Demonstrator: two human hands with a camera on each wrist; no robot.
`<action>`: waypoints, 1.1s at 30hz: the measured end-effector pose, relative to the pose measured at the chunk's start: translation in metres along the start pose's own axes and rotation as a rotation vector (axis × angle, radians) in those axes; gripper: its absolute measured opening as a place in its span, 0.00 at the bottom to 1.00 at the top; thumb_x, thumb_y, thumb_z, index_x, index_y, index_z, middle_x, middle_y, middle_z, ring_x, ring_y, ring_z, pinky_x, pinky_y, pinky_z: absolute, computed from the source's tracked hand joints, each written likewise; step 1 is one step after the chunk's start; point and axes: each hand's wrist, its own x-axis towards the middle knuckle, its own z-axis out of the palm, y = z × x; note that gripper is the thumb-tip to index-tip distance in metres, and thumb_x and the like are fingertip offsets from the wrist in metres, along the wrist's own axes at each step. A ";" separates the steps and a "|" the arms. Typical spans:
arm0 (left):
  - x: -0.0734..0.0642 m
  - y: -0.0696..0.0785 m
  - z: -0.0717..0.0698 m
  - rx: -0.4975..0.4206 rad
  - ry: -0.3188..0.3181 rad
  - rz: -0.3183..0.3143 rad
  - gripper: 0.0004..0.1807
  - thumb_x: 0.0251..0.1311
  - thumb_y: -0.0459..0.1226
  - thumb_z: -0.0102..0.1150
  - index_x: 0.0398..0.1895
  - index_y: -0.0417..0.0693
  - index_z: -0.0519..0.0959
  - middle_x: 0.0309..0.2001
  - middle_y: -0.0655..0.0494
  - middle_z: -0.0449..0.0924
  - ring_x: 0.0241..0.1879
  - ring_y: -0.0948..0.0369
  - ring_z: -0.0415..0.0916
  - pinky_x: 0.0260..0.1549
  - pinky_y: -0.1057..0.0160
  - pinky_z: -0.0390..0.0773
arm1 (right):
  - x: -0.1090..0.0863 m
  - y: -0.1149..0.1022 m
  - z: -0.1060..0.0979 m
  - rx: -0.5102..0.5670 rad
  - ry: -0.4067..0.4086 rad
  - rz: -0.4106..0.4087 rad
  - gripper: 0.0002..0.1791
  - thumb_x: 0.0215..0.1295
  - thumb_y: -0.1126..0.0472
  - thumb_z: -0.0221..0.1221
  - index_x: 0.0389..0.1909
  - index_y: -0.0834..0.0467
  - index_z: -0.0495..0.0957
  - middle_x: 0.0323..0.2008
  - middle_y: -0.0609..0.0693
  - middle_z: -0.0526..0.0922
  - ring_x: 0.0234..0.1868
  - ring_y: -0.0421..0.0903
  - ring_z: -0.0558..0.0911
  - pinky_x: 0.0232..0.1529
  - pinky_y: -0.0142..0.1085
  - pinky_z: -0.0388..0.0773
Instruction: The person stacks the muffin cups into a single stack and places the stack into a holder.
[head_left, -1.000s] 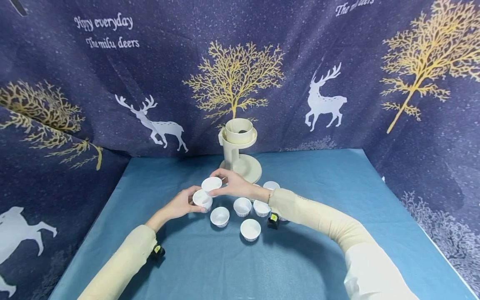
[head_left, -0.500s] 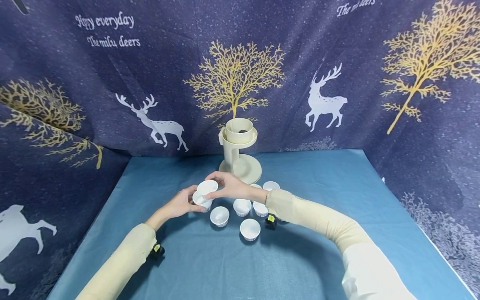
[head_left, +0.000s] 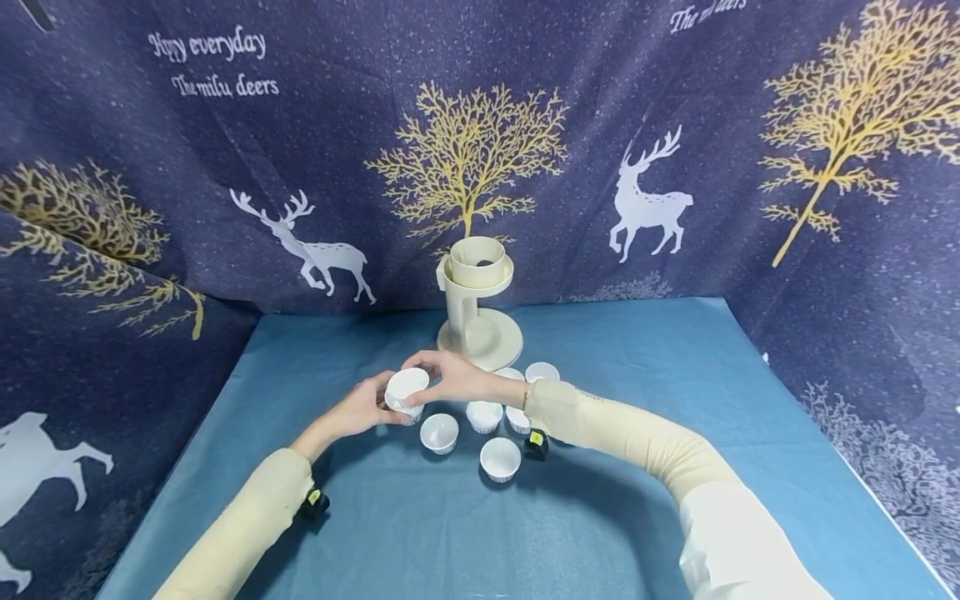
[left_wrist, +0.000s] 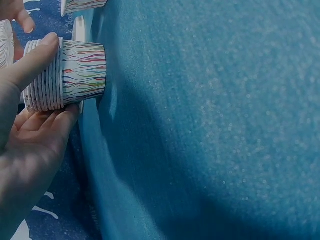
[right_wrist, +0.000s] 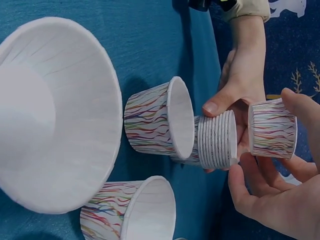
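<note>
My left hand [head_left: 358, 408] grips a stack of nested paper cups [left_wrist: 82, 72] with colourful wavy lines, thumb on one side and fingers beneath. Several rims sit close together in the stack. My right hand [head_left: 452, 377] pinches a single paper cup [right_wrist: 272, 129] of the same pattern by its rim. In the head view this cup is directly over the stack. A small gap shows between its base and the stack's top rim in the right wrist view. Near the hands stand other paper cups, one [head_left: 439, 433] just right of the stack and another [head_left: 500, 460] closer to me.
More loose paper cups, such as one [head_left: 484, 415] in the middle and one [head_left: 542, 372] farther back, stand partly behind my right forearm. Behind them is a cream stand [head_left: 495, 333] with a round base and a cup-shaped holder [head_left: 477, 258] on top. Blue cloth [head_left: 390, 525] covers the table.
My right hand has moved left and slightly down with the single cup, from beside the stack to above its mouth. My left hand and the stack have stayed nearly still.
</note>
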 end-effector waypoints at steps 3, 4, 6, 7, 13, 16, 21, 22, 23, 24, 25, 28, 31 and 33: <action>0.001 -0.001 0.001 -0.014 0.002 0.010 0.30 0.43 0.38 0.71 0.51 0.44 0.69 0.45 0.49 0.77 0.40 0.65 0.77 0.38 0.69 0.75 | 0.001 0.000 0.001 -0.018 -0.017 0.017 0.25 0.52 0.60 0.66 0.51 0.59 0.72 0.48 0.51 0.79 0.47 0.43 0.77 0.48 0.31 0.73; 0.001 -0.001 0.001 -0.022 0.001 0.011 0.30 0.43 0.37 0.71 0.51 0.43 0.69 0.45 0.49 0.77 0.40 0.64 0.77 0.38 0.69 0.75 | 0.001 0.000 0.001 -0.020 -0.022 0.017 0.25 0.52 0.60 0.66 0.51 0.59 0.72 0.48 0.51 0.79 0.47 0.42 0.77 0.48 0.30 0.73; 0.002 -0.002 0.001 -0.026 0.004 0.006 0.30 0.43 0.37 0.71 0.51 0.43 0.69 0.45 0.48 0.77 0.41 0.65 0.77 0.38 0.69 0.75 | 0.002 -0.001 0.001 -0.021 -0.031 0.016 0.25 0.52 0.60 0.66 0.51 0.59 0.72 0.48 0.51 0.79 0.46 0.42 0.77 0.48 0.30 0.73; 0.002 -0.002 0.000 -0.027 0.007 -0.001 0.30 0.43 0.37 0.71 0.51 0.43 0.69 0.45 0.48 0.77 0.41 0.65 0.77 0.38 0.69 0.75 | 0.003 -0.002 0.000 -0.023 -0.036 0.012 0.25 0.52 0.60 0.66 0.51 0.59 0.72 0.48 0.51 0.79 0.46 0.42 0.77 0.48 0.30 0.73; 0.001 -0.001 -0.002 -0.022 0.004 -0.021 0.31 0.42 0.38 0.71 0.51 0.43 0.69 0.45 0.47 0.77 0.41 0.64 0.76 0.38 0.70 0.75 | 0.007 0.000 0.003 -0.042 -0.067 0.026 0.25 0.52 0.57 0.66 0.52 0.57 0.72 0.48 0.49 0.79 0.45 0.40 0.77 0.48 0.30 0.73; 0.001 -0.002 -0.002 -0.021 0.002 -0.014 0.31 0.41 0.38 0.72 0.51 0.43 0.69 0.44 0.49 0.77 0.40 0.65 0.76 0.37 0.69 0.75 | 0.009 0.003 0.005 -0.056 -0.069 0.054 0.26 0.51 0.56 0.66 0.52 0.55 0.73 0.48 0.47 0.79 0.45 0.38 0.76 0.48 0.29 0.72; 0.001 -0.002 -0.001 0.011 0.016 -0.011 0.31 0.41 0.38 0.72 0.51 0.46 0.69 0.42 0.52 0.77 0.38 0.64 0.74 0.35 0.69 0.75 | 0.010 0.003 0.007 -0.051 -0.073 0.079 0.26 0.51 0.57 0.67 0.53 0.55 0.72 0.49 0.47 0.79 0.47 0.38 0.75 0.48 0.27 0.71; 0.001 -0.002 -0.001 0.020 0.021 -0.015 0.31 0.41 0.39 0.72 0.51 0.46 0.70 0.42 0.52 0.77 0.38 0.63 0.74 0.35 0.69 0.75 | 0.010 0.003 0.007 -0.048 -0.076 0.082 0.27 0.51 0.57 0.67 0.53 0.55 0.72 0.49 0.47 0.78 0.47 0.38 0.75 0.48 0.27 0.71; 0.001 -0.002 -0.001 0.025 0.024 -0.016 0.31 0.41 0.39 0.73 0.51 0.46 0.70 0.42 0.53 0.77 0.38 0.63 0.74 0.35 0.69 0.74 | 0.010 0.003 0.008 -0.049 -0.077 0.084 0.27 0.51 0.57 0.67 0.53 0.55 0.72 0.50 0.47 0.78 0.47 0.39 0.75 0.48 0.27 0.71; 0.001 -0.002 -0.001 0.030 0.026 -0.017 0.31 0.40 0.39 0.73 0.50 0.46 0.70 0.42 0.53 0.77 0.38 0.62 0.74 0.36 0.69 0.74 | 0.010 0.003 0.008 -0.055 -0.076 0.087 0.27 0.51 0.57 0.67 0.54 0.55 0.72 0.50 0.47 0.78 0.48 0.38 0.75 0.48 0.27 0.71; 0.001 -0.002 -0.001 0.035 0.027 -0.015 0.31 0.40 0.39 0.73 0.50 0.46 0.70 0.43 0.52 0.77 0.39 0.62 0.74 0.37 0.69 0.74 | 0.011 0.003 0.008 -0.060 -0.073 0.086 0.27 0.51 0.58 0.66 0.54 0.56 0.72 0.50 0.48 0.78 0.48 0.39 0.76 0.49 0.27 0.71; 0.002 -0.002 -0.001 0.038 0.027 -0.011 0.32 0.40 0.40 0.73 0.51 0.45 0.69 0.44 0.51 0.77 0.40 0.62 0.74 0.39 0.69 0.74 | 0.012 0.003 0.008 -0.084 -0.050 0.090 0.27 0.51 0.58 0.66 0.54 0.57 0.72 0.50 0.49 0.79 0.48 0.41 0.76 0.49 0.28 0.71; 0.002 -0.002 -0.001 0.023 0.023 -0.016 0.33 0.40 0.40 0.73 0.51 0.44 0.69 0.45 0.49 0.76 0.41 0.62 0.75 0.40 0.70 0.74 | 0.013 0.002 0.008 -0.110 -0.031 0.103 0.27 0.51 0.58 0.67 0.53 0.57 0.72 0.50 0.49 0.79 0.49 0.41 0.76 0.50 0.29 0.71; 0.001 -0.002 -0.001 0.017 0.018 -0.018 0.33 0.41 0.40 0.72 0.51 0.43 0.68 0.46 0.49 0.76 0.42 0.62 0.75 0.40 0.70 0.74 | 0.013 0.002 0.008 -0.117 -0.025 0.117 0.27 0.51 0.57 0.67 0.53 0.57 0.72 0.50 0.49 0.79 0.49 0.41 0.76 0.50 0.29 0.71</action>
